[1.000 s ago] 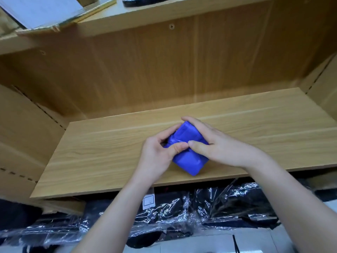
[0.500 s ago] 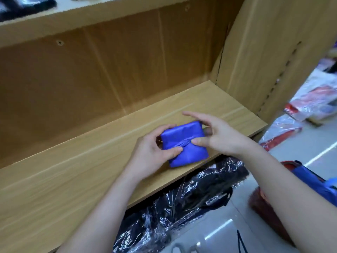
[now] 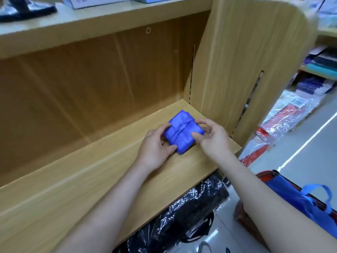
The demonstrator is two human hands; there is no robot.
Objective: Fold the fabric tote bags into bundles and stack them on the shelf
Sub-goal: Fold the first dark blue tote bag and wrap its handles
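While I look for readable writing: none resolves from my seat.
Boxes on the upper shelf: white box point(image 3: 94, 1) at the far top edge carries small dark print, too blurred for me to read.
Floor packets: clear-wrapped red and white packets point(image 3: 284, 117) to the right show a small white label, its text illegible.
Bundle: blue folded tote bundle point(image 3: 179, 133), squarish, creased, with a band of the same fabric running across its top.
Bundle position: it sits on the wooden shelf point(image 3: 73, 189), toward the right end, near the upright side panel point(image 3: 242, 70) but apart from it, and nearer the front edge than the back wall.
Left hand: my left hand point(image 3: 155, 146) grasps the bundle's left side, thumb pressed at the near left corner, fingers curled over the far left edge.
Right hand: my right hand point(image 3: 212, 137) grasps the right side, thumb lying on top of the fabric, forefinger hooked over the far right edge.
Hands and bundle: the bundle lies between both hands, touched by both; whether its underside rests fully on the board I cannot tell.
Below the shelf: black goods in shiny plastic wrap point(image 3: 182, 216), near me.
Near right: an open blue tote with looped handle point(image 3: 310, 199) on the floor.
Far left, upper shelf: a glossy black shoe point(image 3: 23, 8).
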